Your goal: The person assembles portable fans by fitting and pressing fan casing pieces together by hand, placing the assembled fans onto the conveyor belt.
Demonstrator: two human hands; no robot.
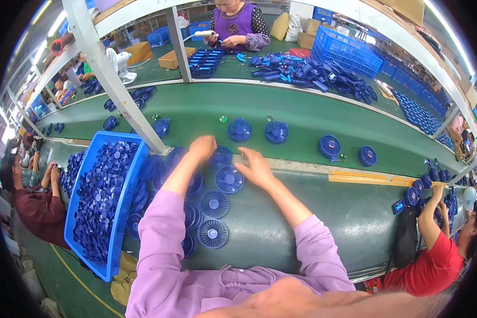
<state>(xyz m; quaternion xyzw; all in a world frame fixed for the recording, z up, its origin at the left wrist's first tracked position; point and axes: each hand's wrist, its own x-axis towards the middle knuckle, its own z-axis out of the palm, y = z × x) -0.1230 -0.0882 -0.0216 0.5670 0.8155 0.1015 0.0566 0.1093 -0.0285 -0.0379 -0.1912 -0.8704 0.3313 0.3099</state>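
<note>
My left hand (202,148) is at the far edge of the grey-green bench, with its fingers curled together. What it holds, if anything, is hidden. Just beside it lies a blue round fan housing (221,157). My right hand (256,165) is a short way to the right, thumb and forefinger apart with nothing between them. Nearest to its thumb is a blue fan housing with blades inside (229,179). Closer to me, ribbed blue fan covers (214,204) lie in rows, one of them (213,233) nearest my body. More housings sit partly behind my left forearm.
A blue crate (111,265) of small blue caps stands on my left. Beyond the bench, a green conveyor belt (297,114) carries several fan parts (239,130). White posts (114,79) rise beyond the crate. A co-worker in red (429,259) sits right; another person works across the belt.
</note>
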